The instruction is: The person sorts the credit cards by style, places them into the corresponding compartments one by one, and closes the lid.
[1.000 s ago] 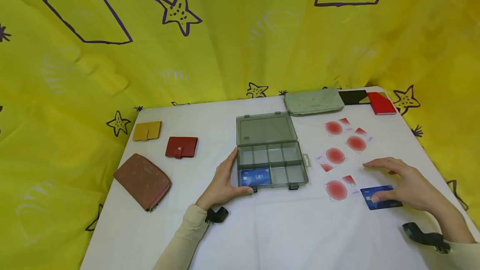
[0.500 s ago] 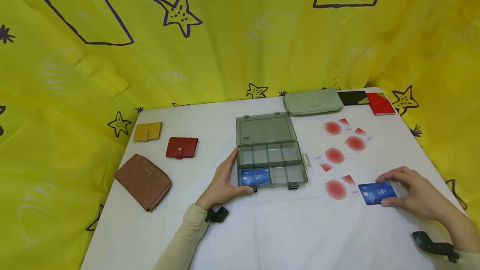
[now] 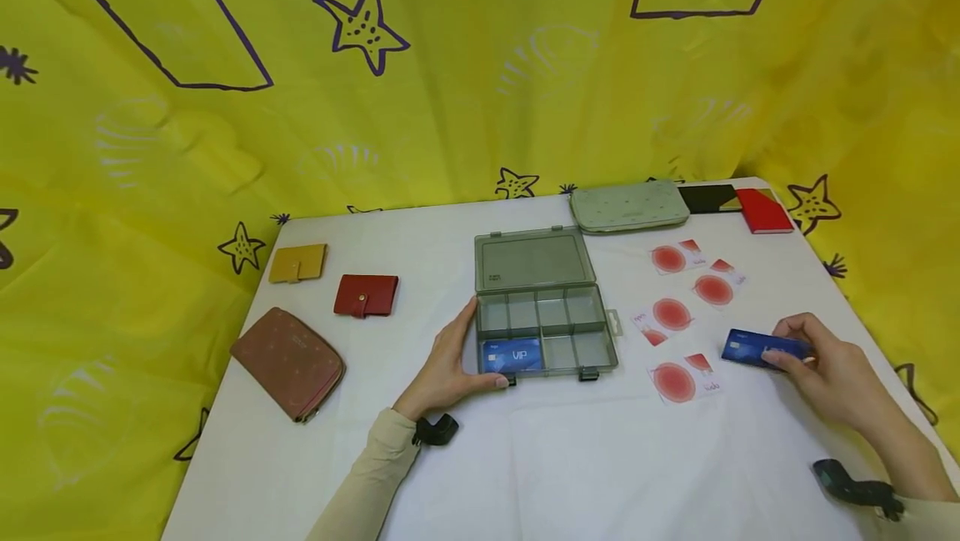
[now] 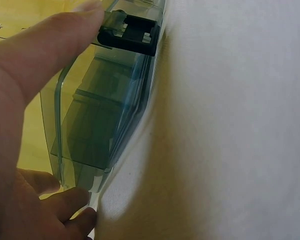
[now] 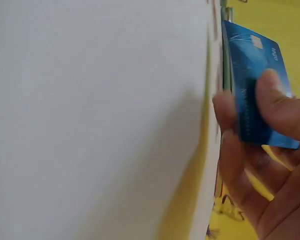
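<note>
A grey clear compartment box (image 3: 546,328) lies open in the middle of the white table (image 3: 570,458), with a blue VIP card (image 3: 512,355) in its front left compartment. My left hand (image 3: 450,362) grips the box's front left corner, thumb along the front wall by the latch (image 4: 130,32). My right hand (image 3: 828,370) pinches a second blue card (image 3: 753,348), lifted off the table; the right wrist view shows that card (image 5: 255,80) between thumb and fingers. Several white cards with red circles (image 3: 671,313) lie right of the box.
A yellow wallet (image 3: 297,262), a red wallet (image 3: 366,295) and a brown zip wallet (image 3: 288,363) lie at the left. A grey-green pouch (image 3: 628,206), a black holder (image 3: 708,197) and a red holder (image 3: 763,211) sit along the far right edge. Yellow starred cloth surrounds the table.
My right hand slid the blue card across the table, pinched it and lifted it up and back. The left hand stayed on the box.
</note>
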